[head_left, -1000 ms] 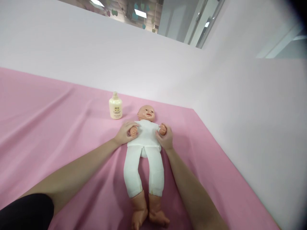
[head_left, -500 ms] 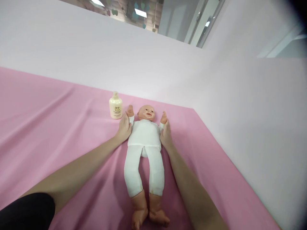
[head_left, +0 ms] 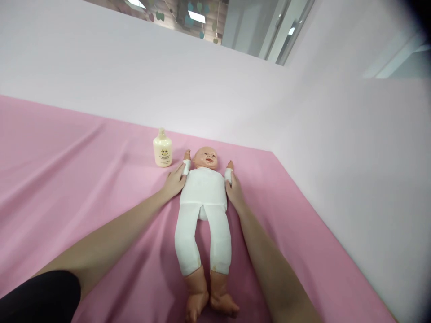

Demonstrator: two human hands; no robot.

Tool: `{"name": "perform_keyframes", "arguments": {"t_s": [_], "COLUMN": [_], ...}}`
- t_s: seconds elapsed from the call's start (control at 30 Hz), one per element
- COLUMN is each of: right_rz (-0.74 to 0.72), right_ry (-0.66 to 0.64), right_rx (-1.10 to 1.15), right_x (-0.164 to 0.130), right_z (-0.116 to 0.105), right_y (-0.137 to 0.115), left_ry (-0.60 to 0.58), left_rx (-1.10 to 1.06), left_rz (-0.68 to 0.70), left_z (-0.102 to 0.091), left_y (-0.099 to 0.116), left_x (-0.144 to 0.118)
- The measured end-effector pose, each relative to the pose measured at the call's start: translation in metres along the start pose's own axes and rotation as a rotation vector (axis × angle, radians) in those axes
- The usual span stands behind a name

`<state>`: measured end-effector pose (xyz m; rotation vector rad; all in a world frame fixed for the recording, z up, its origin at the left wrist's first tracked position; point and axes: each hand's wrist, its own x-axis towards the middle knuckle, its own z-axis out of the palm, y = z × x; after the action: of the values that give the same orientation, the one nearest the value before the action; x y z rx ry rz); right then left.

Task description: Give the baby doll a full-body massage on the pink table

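Head view. A pink cloth point(head_left: 67, 179) is spread across the whole work surface; its far edge is met by a pale wall point(head_left: 168, 89) at 12 o'clock, and its right edge is bounded by a second pale wall point(head_left: 353, 179) running from 1 o'clock down to 5 o'clock. Wide open cloth is left toward 9 o'clock, while only a narrow strip is left between the doll and the right wall. Soft folds are seen in the cloth on the left.

A baby doll point(head_left: 203, 193) in white clothes is laid on its back near the middle of the cloth, head toward 12 o'clock and bare feet toward 6 o'clock, with both small arms raised beside the head. The left hand point(head_left: 175, 181) is laid flat against the doll's arm at the doll's 10 o'clock, fingers stretched out and touching the sleeve, nothing enclosed. The right hand point(head_left: 235, 190) is pressed likewise against the other arm at the doll's 2 o'clock, fingers extended along the sleeve, nothing clasped. The torso is thus flanked by both hands.

A cream bottle point(head_left: 162, 150) with a closed cap is stood upright just beyond the left hand, at 11 o'clock from the doll's head; its contents cannot be told.
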<state>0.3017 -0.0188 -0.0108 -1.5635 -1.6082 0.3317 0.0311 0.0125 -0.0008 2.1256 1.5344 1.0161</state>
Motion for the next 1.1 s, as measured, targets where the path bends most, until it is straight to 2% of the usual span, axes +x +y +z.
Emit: {"name": "perform_keyframes", "arguments": {"t_s": [0.13, 0.43, 0.6, 0.67, 0.8, 0.93, 1.0, 1.1], "right_rz": [0.042, 0.091, 0.093, 0.055, -0.076, -0.156, -0.205, -0.284], "right_ry": [-0.018, -0.004, 0.000, 0.054, 0.187, 0.300, 0.305, 0.225], "right_rx": [0.059, 0.091, 0.113, 0.154, 0.257, 0.256, 0.234, 0.144], "right_x": [-0.001, 0.001, -0.001, -0.002, -0.006, -0.011, -0.014, -0.017], "right_z": [-0.002, -0.004, -0.006, -0.005, -0.004, -0.005, -0.005, -0.005], "right_y": [0.000, -0.002, -0.005, -0.007, -0.016, -0.028, -0.032, -0.035], "left_ry": [-0.004, 0.027, 0.022, 0.035, 0.137, 0.207, 0.191, 0.102], "left_rx": [0.048, 0.112, 0.031, -0.064, -0.254, -0.257, -0.199, -0.139], "left_rz": [-0.084, -0.111, -0.104, -0.069, -0.006, 0.142, 0.238, 0.380], "left_z": [-0.001, 0.001, -0.001, -0.003, -0.006, -0.010, -0.012, -0.015], "left_y": [0.001, -0.005, -0.003, -0.001, 0.008, 0.018, 0.022, 0.026], "left_x": [0.000, 0.004, 0.003, 0.001, -0.003, -0.010, -0.014, -0.017]}}
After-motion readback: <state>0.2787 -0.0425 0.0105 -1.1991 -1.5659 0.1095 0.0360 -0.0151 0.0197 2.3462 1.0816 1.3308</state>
